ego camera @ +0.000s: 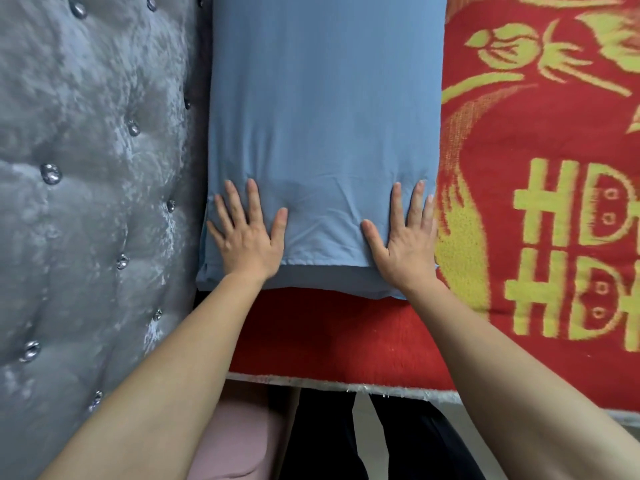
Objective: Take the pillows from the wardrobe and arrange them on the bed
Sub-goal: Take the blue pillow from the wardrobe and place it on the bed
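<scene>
A blue pillow lies flat on the bed, over a red blanket with yellow flower and letter patterns. Its long left side runs along the grey tufted headboard. My left hand rests palm down on the pillow's near left corner, fingers spread. My right hand lies flat on the near right corner, fingers spread too. Neither hand grips the fabric. The pillow's far end runs out of the top of the frame.
The bed's near edge shows a white fringe just below the pillow. Under it are my dark trousers and a pink padded item. No wardrobe or other pillow is in view.
</scene>
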